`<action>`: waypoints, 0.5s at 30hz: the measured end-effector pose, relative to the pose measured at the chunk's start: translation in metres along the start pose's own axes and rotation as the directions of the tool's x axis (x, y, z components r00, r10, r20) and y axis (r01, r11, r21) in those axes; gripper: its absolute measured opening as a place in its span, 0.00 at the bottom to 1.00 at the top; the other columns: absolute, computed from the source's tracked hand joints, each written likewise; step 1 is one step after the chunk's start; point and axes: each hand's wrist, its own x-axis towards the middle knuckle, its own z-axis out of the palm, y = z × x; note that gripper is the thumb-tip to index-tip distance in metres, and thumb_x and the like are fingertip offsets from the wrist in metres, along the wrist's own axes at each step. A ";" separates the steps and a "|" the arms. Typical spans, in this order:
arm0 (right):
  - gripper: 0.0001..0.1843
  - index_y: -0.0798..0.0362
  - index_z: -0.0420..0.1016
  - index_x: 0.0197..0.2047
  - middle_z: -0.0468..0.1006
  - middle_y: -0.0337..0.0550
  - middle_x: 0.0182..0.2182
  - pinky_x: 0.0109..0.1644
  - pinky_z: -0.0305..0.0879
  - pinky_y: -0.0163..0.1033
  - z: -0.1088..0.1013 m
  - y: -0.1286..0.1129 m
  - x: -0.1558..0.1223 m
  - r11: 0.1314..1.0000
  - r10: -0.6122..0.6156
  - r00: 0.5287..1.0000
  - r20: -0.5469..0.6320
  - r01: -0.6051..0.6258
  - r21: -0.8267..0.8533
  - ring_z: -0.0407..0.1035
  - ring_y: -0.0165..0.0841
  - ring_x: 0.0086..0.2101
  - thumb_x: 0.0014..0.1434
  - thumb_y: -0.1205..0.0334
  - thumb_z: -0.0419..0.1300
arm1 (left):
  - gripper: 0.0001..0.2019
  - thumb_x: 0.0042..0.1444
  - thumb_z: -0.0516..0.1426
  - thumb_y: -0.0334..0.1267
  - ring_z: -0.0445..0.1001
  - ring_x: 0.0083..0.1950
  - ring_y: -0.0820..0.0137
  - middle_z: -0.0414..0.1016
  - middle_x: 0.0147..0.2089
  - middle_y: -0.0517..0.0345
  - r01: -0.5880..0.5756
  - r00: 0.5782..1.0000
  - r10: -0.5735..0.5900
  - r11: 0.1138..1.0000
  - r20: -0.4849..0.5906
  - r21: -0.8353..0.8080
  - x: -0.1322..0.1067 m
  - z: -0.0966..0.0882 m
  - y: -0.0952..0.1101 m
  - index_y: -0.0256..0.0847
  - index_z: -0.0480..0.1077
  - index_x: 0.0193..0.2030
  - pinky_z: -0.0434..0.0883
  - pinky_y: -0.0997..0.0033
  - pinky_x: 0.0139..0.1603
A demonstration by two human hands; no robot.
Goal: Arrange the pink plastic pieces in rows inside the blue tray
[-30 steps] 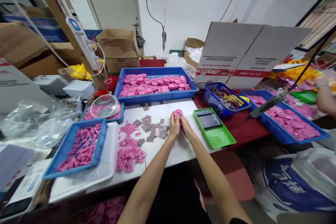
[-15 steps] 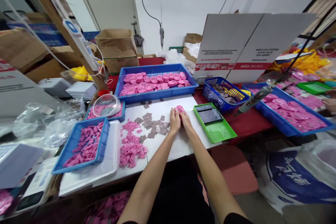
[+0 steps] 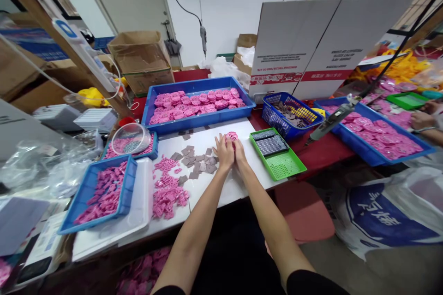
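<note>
A round pink plastic part (image 3: 231, 136) with dark markings is held upright between my two hands over the white tabletop. My left hand (image 3: 225, 153) presses on it with the thumb side, its other fingers spread out to the left. Wrapped around the part's right side is my right hand (image 3: 239, 152); its fingertips are partly hidden. Thin grey square plates (image 3: 199, 162) lie scattered left of my hands. Beyond them are small pink pieces (image 3: 166, 164) and a heap of larger pink pieces (image 3: 169, 198).
A blue tray (image 3: 199, 121) of round pink parts stands behind. To the right are a green tray (image 3: 284, 166), a blue basket (image 3: 268, 113) and a hanging electric screwdriver (image 3: 328, 122). At left sit a blue bin (image 3: 129, 193) and a clear tub (image 3: 138, 140). Another person's hand (image 3: 424, 120) shows far right.
My left fingers have spread away from the pink part, where before they were closed around it. The whole view has shifted slightly, so things appear farther left and higher.
</note>
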 end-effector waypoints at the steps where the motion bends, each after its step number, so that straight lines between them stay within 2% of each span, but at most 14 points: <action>1: 0.19 0.56 0.77 0.48 0.80 0.45 0.45 0.48 0.75 0.45 -0.001 -0.001 0.000 1.000 -0.004 1.000 -0.012 0.004 0.009 0.75 0.34 0.42 0.70 0.46 0.62 | 0.30 0.74 0.51 0.59 0.47 0.83 0.50 0.56 0.80 0.45 -0.006 1.000 0.006 1.000 0.001 0.012 0.000 0.000 0.001 0.43 0.65 0.73 0.38 0.33 0.81; 6: 0.18 0.56 0.77 0.41 0.79 0.43 0.40 0.46 0.74 0.42 -0.006 -0.003 0.002 0.997 -0.010 0.998 -0.063 0.014 0.070 0.74 0.33 0.39 0.70 0.48 0.63 | 0.30 0.76 0.45 0.57 0.44 0.84 0.53 0.57 0.80 0.45 -0.046 0.999 0.045 0.998 0.014 0.048 0.001 0.006 0.004 0.42 0.63 0.74 0.36 0.33 0.81; 11: 0.16 0.56 0.76 0.40 0.78 0.41 0.37 0.44 0.74 0.41 -0.011 -0.003 0.002 0.983 0.040 0.995 -0.091 -0.023 0.180 0.74 0.31 0.37 0.69 0.50 0.64 | 0.30 0.77 0.38 0.53 0.39 0.85 0.61 0.56 0.80 0.53 -0.095 0.995 0.092 0.993 0.049 0.072 -0.003 0.007 0.002 0.46 0.60 0.77 0.33 0.45 0.83; 15: 0.17 0.56 0.77 0.41 0.80 0.43 0.38 0.44 0.76 0.42 -0.009 -0.004 0.002 0.946 0.115 0.993 -0.037 -0.098 0.308 0.75 0.32 0.36 0.70 0.48 0.61 | 0.30 0.76 0.38 0.51 0.41 0.84 0.62 0.54 0.81 0.54 -0.149 0.988 0.144 0.985 0.060 0.091 -0.008 -0.001 -0.004 0.46 0.56 0.79 0.34 0.48 0.83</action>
